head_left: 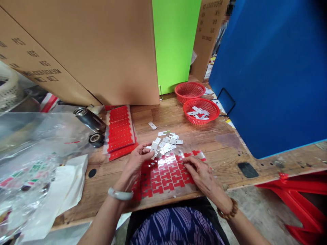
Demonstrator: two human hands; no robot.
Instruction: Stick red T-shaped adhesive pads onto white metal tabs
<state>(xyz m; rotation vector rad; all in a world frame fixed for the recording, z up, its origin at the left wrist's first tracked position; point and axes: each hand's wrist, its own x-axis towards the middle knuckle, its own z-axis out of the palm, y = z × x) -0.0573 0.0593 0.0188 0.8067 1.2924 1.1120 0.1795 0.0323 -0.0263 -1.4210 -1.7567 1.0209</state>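
My left hand (138,158) pinches a small flat metal plate (154,146) between thumb and fingers, over the left part of a clear sheet of red die-cut stickers (168,173). At the sheet's upper right, my right hand (200,172) has thumb and forefinger drawn together on the red stickers; whether one is between the fingertips is too small to tell. Just beyond the sheet lies a loose pile of similar metal plates (170,141). One single plate (152,125) rests apart, farther back.
A red basket (216,114) holds more plates, with another red basket (178,97) behind it. Stacked red sticker sheets (120,131) and an open dark flask (89,119) stand left. Cardboard (114,51), a green panel (175,44) and a blue panel (270,78) border the table.
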